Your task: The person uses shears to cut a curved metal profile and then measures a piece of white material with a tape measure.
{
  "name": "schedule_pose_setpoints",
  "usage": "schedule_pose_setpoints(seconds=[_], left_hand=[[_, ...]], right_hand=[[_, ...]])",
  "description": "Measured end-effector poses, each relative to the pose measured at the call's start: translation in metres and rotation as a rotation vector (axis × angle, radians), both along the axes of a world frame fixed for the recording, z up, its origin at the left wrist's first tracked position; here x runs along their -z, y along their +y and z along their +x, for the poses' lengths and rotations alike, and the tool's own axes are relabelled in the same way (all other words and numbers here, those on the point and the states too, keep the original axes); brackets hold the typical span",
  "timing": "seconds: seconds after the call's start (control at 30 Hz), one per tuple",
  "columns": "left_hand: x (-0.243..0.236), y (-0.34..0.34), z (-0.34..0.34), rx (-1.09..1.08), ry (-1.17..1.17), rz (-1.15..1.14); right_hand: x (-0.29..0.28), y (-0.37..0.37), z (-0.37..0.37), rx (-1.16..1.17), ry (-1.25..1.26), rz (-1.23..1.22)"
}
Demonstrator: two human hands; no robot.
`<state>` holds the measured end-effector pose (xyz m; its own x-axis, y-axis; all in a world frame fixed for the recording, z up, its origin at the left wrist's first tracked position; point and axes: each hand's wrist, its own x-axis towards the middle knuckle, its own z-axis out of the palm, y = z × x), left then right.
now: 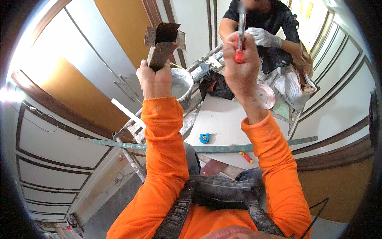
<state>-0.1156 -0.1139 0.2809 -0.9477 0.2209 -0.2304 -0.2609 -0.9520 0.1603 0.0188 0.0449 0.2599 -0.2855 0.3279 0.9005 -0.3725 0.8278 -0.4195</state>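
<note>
My left hand (156,83) is closed around a small open cardboard box (162,53), raised with its flaps spread at the top. The inside of the box looks dark. My right hand (243,77) is lifted at about the same height, its fingers closed on a tool with a red end and a shiny metal shaft (241,28). The shaft points away from me; its exact kind cannot be told. Beneath my hands lies a pale board (223,115) with a blue tape measure (204,138) on it. Nearer to me is a red and yellow screwdriver (246,157).
A long greenish metal bar (223,149) crosses in front of me. Beyond my left forearm stands a whitish bucket (181,81) beside scaffold pipes. Across from me a person in black wears a white glove (263,37), near a white sack (294,87). Panelled walls flank both sides.
</note>
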Motion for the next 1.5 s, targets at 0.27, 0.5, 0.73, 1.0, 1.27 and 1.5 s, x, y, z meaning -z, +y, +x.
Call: schedule_pose_setpoints(seconds=[0.27, 0.5, 0.73, 1.0, 1.27, 1.5], left_hand=[[0.019, 0.004, -0.011, -0.144, 0.146, -0.042], [0.022, 0.008, -0.009, -0.137, 0.128, -0.097], [0.026, 0.01, -0.014, -0.048, 0.091, -0.126], [0.021, 0.005, 0.006, 0.068, 0.126, -0.018], [0.033, 0.004, -0.012, -0.058, 0.059, -0.026], [0.038, -0.003, -0.018, 0.023, 0.016, -0.101]], right_hand=[[0.011, 0.009, 0.0, 0.073, -0.149, 0.224], [0.007, 0.007, -0.008, 0.057, -0.133, 0.26], [0.01, 0.012, -0.016, 0.061, -0.117, 0.257], [0.013, 0.014, -0.007, 0.016, -0.269, 0.108], [0.027, 0.012, -0.004, 0.0, -0.246, 0.098], [0.023, 0.005, 0.001, 0.081, -0.202, 0.204]])
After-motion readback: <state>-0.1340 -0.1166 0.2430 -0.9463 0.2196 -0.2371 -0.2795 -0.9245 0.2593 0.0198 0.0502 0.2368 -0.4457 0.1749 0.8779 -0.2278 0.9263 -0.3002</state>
